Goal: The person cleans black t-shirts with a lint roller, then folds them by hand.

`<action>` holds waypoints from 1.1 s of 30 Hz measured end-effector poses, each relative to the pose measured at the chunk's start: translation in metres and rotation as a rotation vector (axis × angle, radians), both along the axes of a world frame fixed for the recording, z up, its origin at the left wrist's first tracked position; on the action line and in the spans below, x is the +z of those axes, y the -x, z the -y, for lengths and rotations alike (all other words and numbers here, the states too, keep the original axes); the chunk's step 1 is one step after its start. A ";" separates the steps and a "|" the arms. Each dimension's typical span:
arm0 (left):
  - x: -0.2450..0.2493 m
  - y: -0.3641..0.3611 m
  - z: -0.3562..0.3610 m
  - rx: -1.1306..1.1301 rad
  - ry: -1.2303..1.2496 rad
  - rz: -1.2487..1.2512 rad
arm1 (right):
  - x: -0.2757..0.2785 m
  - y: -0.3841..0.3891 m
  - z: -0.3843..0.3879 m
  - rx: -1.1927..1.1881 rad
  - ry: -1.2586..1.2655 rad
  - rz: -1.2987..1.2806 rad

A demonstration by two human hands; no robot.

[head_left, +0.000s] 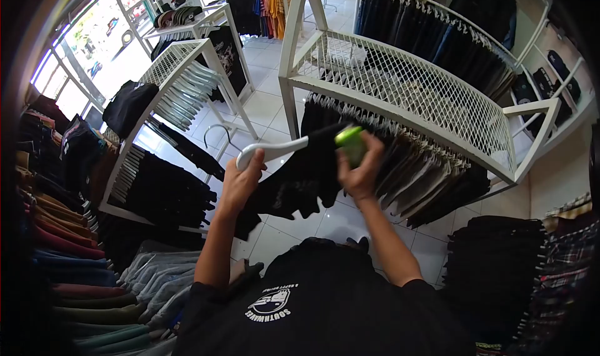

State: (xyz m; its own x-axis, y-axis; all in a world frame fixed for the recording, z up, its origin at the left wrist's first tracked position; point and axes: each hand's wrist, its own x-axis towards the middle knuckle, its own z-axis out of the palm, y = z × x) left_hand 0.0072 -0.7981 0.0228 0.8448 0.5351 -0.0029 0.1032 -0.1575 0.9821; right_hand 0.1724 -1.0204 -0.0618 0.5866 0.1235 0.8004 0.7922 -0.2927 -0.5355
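Note:
In the head view, my left hand [240, 182] is closed around one arm of a white hanger [282, 148], its metal hook sticking up to the left. From the hanger a black garment [294, 184] hangs down between my arms, with some dark print on its front. My right hand [362, 172] grips a shiny bright green handheld object [349, 137], blurred by motion, whose exact kind I cannot tell. The green object overlaps the garment's upper right end in this view.
Ahead stands a white mesh-topped rack [400, 62] full of hung trousers. A second white rack [169, 62] with pale hangers is at left. Rows of coloured clothes [75, 262] line the lower left, and dark garments [494, 262] hang close at lower right.

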 end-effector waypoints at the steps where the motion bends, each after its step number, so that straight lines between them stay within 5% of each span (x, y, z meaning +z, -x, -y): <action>1: 0.007 -0.003 0.002 0.004 -0.002 0.002 | -0.020 0.013 -0.017 0.045 0.029 0.094; 3: 0.019 -0.009 0.006 -0.055 0.283 -0.026 | -0.083 0.036 -0.048 0.257 0.288 0.098; 6: 0.026 -0.012 0.007 -0.049 0.285 0.012 | -0.077 0.062 -0.049 0.491 0.533 0.010; 11: 0.027 -0.003 0.000 -0.043 0.309 0.000 | -0.009 0.021 -0.025 0.186 0.047 0.276; 13: 0.029 0.002 0.002 -0.071 0.288 0.005 | 0.014 -0.025 -0.007 -0.007 0.064 0.348; 17: 0.028 0.013 -0.003 -0.013 0.221 0.026 | -0.002 -0.085 0.021 -0.393 -0.120 -0.075; 22: 0.038 0.013 0.014 -0.077 0.048 0.001 | 0.058 0.009 0.007 -0.063 -0.006 0.093; 25: 0.032 0.006 0.017 -0.210 -0.092 0.046 | 0.046 0.029 -0.007 0.142 0.159 0.219; 27: 0.035 0.008 0.016 -0.179 -0.096 0.015 | 0.028 0.001 -0.001 -0.050 0.103 0.237; 29: 0.028 0.011 0.009 -0.121 -0.146 0.117 | 0.011 -0.031 0.010 -0.197 0.043 -0.140; 33: 0.033 0.019 0.002 -0.099 -0.220 0.008 | 0.025 -0.028 0.033 -0.257 0.003 -0.063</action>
State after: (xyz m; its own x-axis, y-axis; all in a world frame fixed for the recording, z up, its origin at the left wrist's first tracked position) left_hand -0.0122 -0.7999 0.0560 0.8928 0.4365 0.1115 0.0688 -0.3768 0.9237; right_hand 0.2005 -1.0538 -0.0371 0.6474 -0.0337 0.7614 0.6570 -0.4815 -0.5800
